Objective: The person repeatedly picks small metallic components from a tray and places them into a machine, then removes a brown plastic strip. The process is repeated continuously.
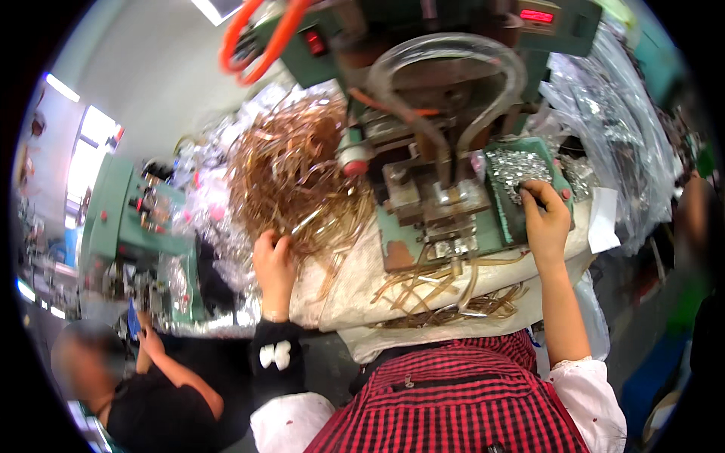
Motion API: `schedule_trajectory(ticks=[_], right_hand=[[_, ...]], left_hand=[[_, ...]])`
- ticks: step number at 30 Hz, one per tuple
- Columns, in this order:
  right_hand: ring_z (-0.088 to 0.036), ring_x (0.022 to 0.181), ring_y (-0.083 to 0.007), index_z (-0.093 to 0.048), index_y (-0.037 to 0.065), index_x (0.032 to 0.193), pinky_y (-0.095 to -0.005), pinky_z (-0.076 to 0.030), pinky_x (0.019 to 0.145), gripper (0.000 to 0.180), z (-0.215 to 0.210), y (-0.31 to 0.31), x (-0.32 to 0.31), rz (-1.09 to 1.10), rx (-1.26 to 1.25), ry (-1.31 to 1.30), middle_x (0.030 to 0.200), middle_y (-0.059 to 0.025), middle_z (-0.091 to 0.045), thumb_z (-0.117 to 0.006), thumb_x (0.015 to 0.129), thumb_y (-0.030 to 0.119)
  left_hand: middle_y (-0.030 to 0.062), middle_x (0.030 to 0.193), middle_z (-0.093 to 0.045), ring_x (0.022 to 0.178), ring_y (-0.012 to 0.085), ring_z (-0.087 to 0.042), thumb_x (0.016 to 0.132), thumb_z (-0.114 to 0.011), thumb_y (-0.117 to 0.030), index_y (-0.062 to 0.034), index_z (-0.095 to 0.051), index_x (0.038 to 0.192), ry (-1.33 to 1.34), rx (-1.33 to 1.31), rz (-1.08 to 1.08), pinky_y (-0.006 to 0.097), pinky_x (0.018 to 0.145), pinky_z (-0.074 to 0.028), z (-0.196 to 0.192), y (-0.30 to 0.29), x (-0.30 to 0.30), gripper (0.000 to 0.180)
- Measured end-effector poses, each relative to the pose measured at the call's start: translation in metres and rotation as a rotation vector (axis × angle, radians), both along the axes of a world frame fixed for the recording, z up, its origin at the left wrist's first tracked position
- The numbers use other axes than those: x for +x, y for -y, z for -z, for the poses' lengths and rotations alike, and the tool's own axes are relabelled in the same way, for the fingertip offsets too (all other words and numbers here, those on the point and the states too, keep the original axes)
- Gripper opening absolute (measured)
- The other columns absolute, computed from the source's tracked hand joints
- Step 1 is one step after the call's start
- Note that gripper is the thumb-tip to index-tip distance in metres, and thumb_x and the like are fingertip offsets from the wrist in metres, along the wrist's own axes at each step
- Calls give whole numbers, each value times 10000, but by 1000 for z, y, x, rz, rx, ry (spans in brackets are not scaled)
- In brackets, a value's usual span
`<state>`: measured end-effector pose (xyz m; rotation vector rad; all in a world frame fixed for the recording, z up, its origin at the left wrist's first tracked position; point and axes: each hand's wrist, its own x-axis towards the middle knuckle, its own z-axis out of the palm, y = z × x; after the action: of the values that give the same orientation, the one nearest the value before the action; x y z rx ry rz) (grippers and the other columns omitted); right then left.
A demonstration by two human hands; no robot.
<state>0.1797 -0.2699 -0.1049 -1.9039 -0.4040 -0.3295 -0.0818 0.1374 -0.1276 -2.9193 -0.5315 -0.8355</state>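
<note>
My left hand (274, 264) is at the near edge of a large tangled heap of shiny brown strips (283, 166). Its fingers are curled together, and whatever they pinch is too small to make out. On the other side, my right hand (547, 219) reaches to a green tray (507, 219) holding many small silvery metal pieces (521, 166). Thumb and forefinger are bent toward each other over the pieces; what lies between them is not clear. Between my hands stands a bench press (449, 200) with a clear curved tube guard (449, 45) in front of its tooling.
Loose brown strips (483, 306) lie on the pale woven sheet (317, 298) below the press. A red button (354, 167) sits at the press's left. Clear plastic bags (612, 128) hang at right. Another person (162, 392) works at lower left beside a green machine (113, 204).
</note>
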Motion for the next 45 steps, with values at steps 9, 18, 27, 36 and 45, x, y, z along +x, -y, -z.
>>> schedule_trajectory(ticks=[9, 18, 27, 36, 45], right_hand=[[-659, 868, -162, -721, 8, 1002, -285, -512, 802, 142, -49, 7, -34, -169, 194, -25, 966, -77, -708, -704, 861, -2], [-649, 929, -116, -585, -47, 1187, -247, -499, 846, 334, -57, -85, -37, -288, 593, -235, 1039, -70, -686, -690, 870, -31], [-639, 1092, -174, -480, -30, 1359, -290, -476, 966, 496, -91, -75, -63, -477, 634, -412, 1210, -123, -654, -656, 895, -16], [-584, 1189, -215, -572, 36, 1349, -349, -428, 1057, 497, -56, -2, 11, -82, 376, -89, 1290, -106, -627, -621, 859, -32], [-606, 992, -332, -709, 79, 981, -419, -482, 894, 237, -8, 52, -1, 28, -454, 141, 1001, -110, -659, -674, 758, 6]], left_hand=[[77, 946, -715, 782, 159, -671, 931, -687, -22, 5, -683, 1059, 456, -520, 63, 280, 706, -529, 3, 37, 34, 131], [115, 1012, -725, 870, 126, -675, 1007, -611, -44, 30, -640, 1098, 627, -765, 258, 238, 776, -537, -32, 143, 85, 121], [237, 1027, -715, 754, 266, -684, 820, -763, 17, 16, -664, 1012, 583, -168, 765, 319, 610, -537, -128, 189, 87, 216], [149, 973, -735, 557, 152, -599, 725, -843, -11, -56, -700, 949, 469, 37, 925, 263, 457, -434, -98, 206, 139, 269], [155, 996, -738, 557, 143, -590, 717, -840, -38, -55, -694, 941, 498, -14, 948, 263, 459, -434, -90, 203, 142, 267]])
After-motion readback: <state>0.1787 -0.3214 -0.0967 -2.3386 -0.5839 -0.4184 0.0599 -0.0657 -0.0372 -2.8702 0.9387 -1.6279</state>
